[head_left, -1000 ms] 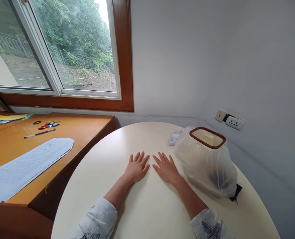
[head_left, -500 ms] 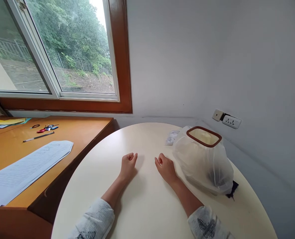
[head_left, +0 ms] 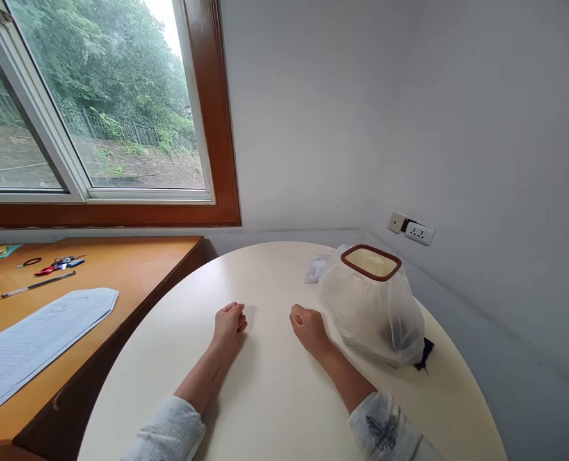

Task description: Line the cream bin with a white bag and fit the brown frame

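My left hand [head_left: 230, 322] is closed in a fist over the white round table [head_left: 265, 397], its fingers curled in and nothing showing in them. To its right, my right hand [head_left: 308, 326] also makes a fist with nothing visible inside. A gap of bare tabletop separates the two. Nearest to my right hand stands a waste bin lined with a white plastic bag [head_left: 361, 314], its mouth held by a brown rim [head_left: 371, 274]. Behind the bag's left side lies a crumpled clear plastic packet [head_left: 316, 269]. A dark scrap of cloth [head_left: 425, 355] sticks out from under the bag's right side.
A wooden desk [head_left: 135, 256] adjoins on the left, holding papers [head_left: 49, 339], a pen [head_left: 38, 285], a red-handled item with keys [head_left: 59, 264] and a black ring [head_left: 29, 262]. A wall socket [head_left: 420, 233] sits behind the bin. A window is at upper left.
The view has turned slightly right, so everything sits further left. Both hands have rolled, and the raised thumbs or fingers are now folded into tighter fists.
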Action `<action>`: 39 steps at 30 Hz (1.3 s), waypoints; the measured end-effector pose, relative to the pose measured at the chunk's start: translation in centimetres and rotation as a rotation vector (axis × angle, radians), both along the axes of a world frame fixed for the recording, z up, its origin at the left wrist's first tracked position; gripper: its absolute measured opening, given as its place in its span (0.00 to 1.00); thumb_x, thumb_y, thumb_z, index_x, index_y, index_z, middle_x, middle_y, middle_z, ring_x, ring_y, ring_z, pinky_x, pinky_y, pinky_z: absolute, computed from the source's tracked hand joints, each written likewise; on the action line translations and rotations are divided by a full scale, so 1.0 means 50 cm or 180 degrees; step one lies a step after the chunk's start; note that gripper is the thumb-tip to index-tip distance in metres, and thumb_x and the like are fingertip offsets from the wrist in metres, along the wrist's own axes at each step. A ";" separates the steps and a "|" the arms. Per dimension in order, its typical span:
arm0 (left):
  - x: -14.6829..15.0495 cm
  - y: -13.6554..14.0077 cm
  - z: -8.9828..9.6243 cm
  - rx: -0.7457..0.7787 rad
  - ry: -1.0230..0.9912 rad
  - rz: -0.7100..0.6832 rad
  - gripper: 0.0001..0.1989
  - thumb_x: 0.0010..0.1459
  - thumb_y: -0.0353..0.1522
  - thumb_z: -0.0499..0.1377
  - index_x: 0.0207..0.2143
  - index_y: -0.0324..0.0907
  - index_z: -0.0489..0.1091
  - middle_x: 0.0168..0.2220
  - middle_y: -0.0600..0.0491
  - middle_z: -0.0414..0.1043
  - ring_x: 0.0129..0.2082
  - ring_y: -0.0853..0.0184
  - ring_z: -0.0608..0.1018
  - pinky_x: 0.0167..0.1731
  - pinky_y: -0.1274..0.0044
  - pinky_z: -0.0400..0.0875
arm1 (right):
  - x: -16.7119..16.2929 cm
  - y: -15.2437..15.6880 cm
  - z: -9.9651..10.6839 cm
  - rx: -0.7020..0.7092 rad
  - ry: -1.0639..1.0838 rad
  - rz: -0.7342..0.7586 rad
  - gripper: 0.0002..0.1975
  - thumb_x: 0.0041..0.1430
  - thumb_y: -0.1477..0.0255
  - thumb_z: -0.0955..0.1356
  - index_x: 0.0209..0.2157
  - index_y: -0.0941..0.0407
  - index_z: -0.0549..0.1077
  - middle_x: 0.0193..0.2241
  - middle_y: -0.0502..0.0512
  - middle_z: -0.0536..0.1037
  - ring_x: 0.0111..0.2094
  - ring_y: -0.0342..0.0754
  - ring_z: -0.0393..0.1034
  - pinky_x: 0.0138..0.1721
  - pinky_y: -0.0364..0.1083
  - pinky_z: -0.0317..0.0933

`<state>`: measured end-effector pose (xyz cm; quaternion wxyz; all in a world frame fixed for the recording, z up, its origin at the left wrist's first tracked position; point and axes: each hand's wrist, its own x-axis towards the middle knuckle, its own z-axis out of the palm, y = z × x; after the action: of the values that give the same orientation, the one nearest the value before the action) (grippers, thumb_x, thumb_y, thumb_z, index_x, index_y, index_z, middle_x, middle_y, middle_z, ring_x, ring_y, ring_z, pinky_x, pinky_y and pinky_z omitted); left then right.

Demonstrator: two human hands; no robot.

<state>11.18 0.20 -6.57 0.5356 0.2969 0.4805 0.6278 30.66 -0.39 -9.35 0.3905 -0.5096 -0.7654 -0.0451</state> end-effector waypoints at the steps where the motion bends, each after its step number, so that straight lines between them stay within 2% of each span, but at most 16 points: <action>1: -0.002 0.002 -0.001 -0.0017 -0.0098 -0.0003 0.23 0.42 0.24 0.60 0.16 0.44 0.43 0.15 0.65 0.38 0.11 0.80 0.47 0.11 0.84 0.43 | 0.003 -0.002 0.002 0.0053 -0.0031 -0.0027 0.12 0.49 0.82 0.55 0.16 0.55 0.51 0.14 0.43 0.45 0.18 0.40 0.37 0.21 0.41 0.37; 7: -0.015 0.010 -0.007 -0.0055 -0.0776 -0.0112 0.24 0.44 0.25 0.61 0.17 0.44 0.43 0.13 0.66 0.38 0.10 0.80 0.46 0.10 0.83 0.42 | 0.008 -0.013 0.023 0.0381 -0.0255 -0.0182 0.15 0.52 0.81 0.55 0.15 0.55 0.52 0.12 0.44 0.49 0.17 0.41 0.41 0.24 0.43 0.40; 9: -0.021 0.014 -0.009 -0.0051 -0.1039 -0.0182 0.24 0.48 0.31 0.61 0.17 0.44 0.43 0.12 0.66 0.37 0.09 0.79 0.45 0.09 0.83 0.41 | 0.010 -0.014 0.040 0.0465 -0.0318 -0.0215 0.16 0.54 0.80 0.55 0.15 0.55 0.54 0.13 0.45 0.53 0.18 0.41 0.45 0.25 0.44 0.42; 12: -0.030 0.018 -0.011 -0.0029 -0.1416 -0.0354 0.22 0.55 0.44 0.53 0.17 0.43 0.48 0.12 0.65 0.35 0.09 0.78 0.45 0.09 0.82 0.40 | 0.029 -0.016 0.089 0.0617 -0.0368 -0.0382 0.15 0.58 0.77 0.56 0.18 0.55 0.60 0.16 0.48 0.63 0.23 0.43 0.55 0.31 0.44 0.47; 15: -0.037 0.017 -0.013 -0.0005 -0.1670 -0.0532 0.23 0.57 0.50 0.46 0.22 0.41 0.60 0.11 0.66 0.34 0.08 0.77 0.45 0.09 0.82 0.40 | 0.076 -0.020 0.156 0.0747 -0.0252 -0.0952 0.11 0.59 0.71 0.57 0.29 0.56 0.68 0.28 0.54 0.72 0.33 0.47 0.62 0.40 0.47 0.49; 18: -0.040 0.014 -0.015 0.0001 -0.1829 -0.0621 0.26 0.57 0.51 0.44 0.30 0.38 0.65 0.11 0.66 0.35 0.08 0.77 0.46 0.10 0.82 0.41 | 0.146 -0.019 0.207 0.0612 -0.0160 -0.1704 0.15 0.59 0.67 0.57 0.44 0.57 0.67 0.41 0.60 0.73 0.45 0.53 0.61 0.49 0.55 0.44; 19: -0.041 0.013 -0.016 0.0000 -0.1870 -0.0633 0.26 0.57 0.51 0.44 0.31 0.37 0.66 0.11 0.66 0.35 0.08 0.77 0.46 0.10 0.82 0.41 | 0.171 -0.016 0.216 0.0524 -0.0193 -0.1907 0.17 0.59 0.67 0.57 0.46 0.57 0.67 0.43 0.61 0.72 0.48 0.55 0.59 0.50 0.57 0.41; 21: -0.044 0.012 -0.018 -0.0003 -0.1941 -0.0634 0.27 0.56 0.51 0.45 0.33 0.36 0.66 0.11 0.66 0.36 0.08 0.77 0.47 0.10 0.82 0.42 | 0.218 -0.007 0.222 0.0192 -0.0278 -0.2115 0.17 0.58 0.64 0.58 0.43 0.56 0.69 0.41 0.60 0.73 0.51 0.58 0.56 0.52 0.63 0.34; 23: -0.048 0.010 -0.021 -0.0004 -0.2005 -0.0610 0.27 0.56 0.51 0.46 0.36 0.36 0.66 0.11 0.66 0.36 0.08 0.76 0.47 0.10 0.82 0.42 | 0.254 0.002 0.218 -0.0419 -0.0329 -0.2034 0.18 0.57 0.60 0.57 0.37 0.54 0.73 0.38 0.59 0.75 0.48 0.59 0.60 0.51 0.67 0.33; 25: -0.056 0.006 -0.023 0.0013 -0.2068 -0.0569 0.27 0.56 0.51 0.46 0.38 0.35 0.66 0.12 0.66 0.36 0.08 0.76 0.48 0.10 0.82 0.43 | 0.276 0.010 0.211 -0.0910 -0.0355 -0.1804 0.20 0.57 0.57 0.57 0.34 0.53 0.73 0.34 0.58 0.76 0.43 0.58 0.64 0.48 0.65 0.43; 27: -0.065 0.002 -0.025 0.0062 -0.2130 -0.0513 0.26 0.58 0.49 0.45 0.40 0.35 0.65 0.12 0.66 0.38 0.09 0.76 0.48 0.10 0.82 0.45 | 0.286 0.012 0.208 -0.1127 -0.0391 -0.1603 0.19 0.57 0.58 0.57 0.35 0.54 0.73 0.32 0.58 0.75 0.38 0.56 0.66 0.42 0.57 0.54; 29: -0.077 -0.003 -0.025 0.0133 -0.2181 -0.0443 0.25 0.59 0.48 0.44 0.40 0.36 0.65 0.12 0.65 0.39 0.09 0.75 0.49 0.11 0.82 0.46 | 0.287 0.007 0.213 -0.1147 -0.0461 -0.1551 0.17 0.57 0.60 0.58 0.35 0.55 0.72 0.30 0.60 0.75 0.34 0.54 0.68 0.34 0.50 0.57; 32: -0.097 -0.010 -0.023 0.0249 -0.2223 -0.0326 0.24 0.59 0.48 0.44 0.40 0.36 0.65 0.12 0.65 0.40 0.10 0.75 0.49 0.11 0.82 0.46 | 0.282 -0.019 0.237 -0.1076 -0.0492 -0.1689 0.15 0.56 0.60 0.59 0.32 0.55 0.71 0.27 0.60 0.75 0.29 0.53 0.67 0.28 0.48 0.55; 35: -0.115 -0.012 -0.024 0.0361 -0.2234 -0.0252 0.24 0.59 0.47 0.44 0.40 0.37 0.66 0.13 0.64 0.41 0.11 0.75 0.49 0.12 0.81 0.47 | 0.269 -0.067 0.282 -0.0937 -0.0264 -0.1729 0.14 0.54 0.57 0.62 0.30 0.52 0.70 0.23 0.59 0.74 0.24 0.51 0.65 0.24 0.48 0.54; 39: -0.130 -0.010 -0.026 0.0459 -0.2225 -0.0196 0.24 0.59 0.48 0.44 0.41 0.38 0.65 0.14 0.63 0.45 0.12 0.75 0.51 0.13 0.81 0.49 | 0.219 -0.143 0.355 -0.0347 0.0191 -0.1493 0.14 0.53 0.55 0.63 0.28 0.50 0.70 0.24 0.59 0.74 0.21 0.47 0.63 0.25 0.49 0.55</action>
<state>4.70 -0.30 -7.88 0.6640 0.1156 0.2135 0.7072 41.62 -7.54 8.39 0.3639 -0.6948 -0.6154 -0.0781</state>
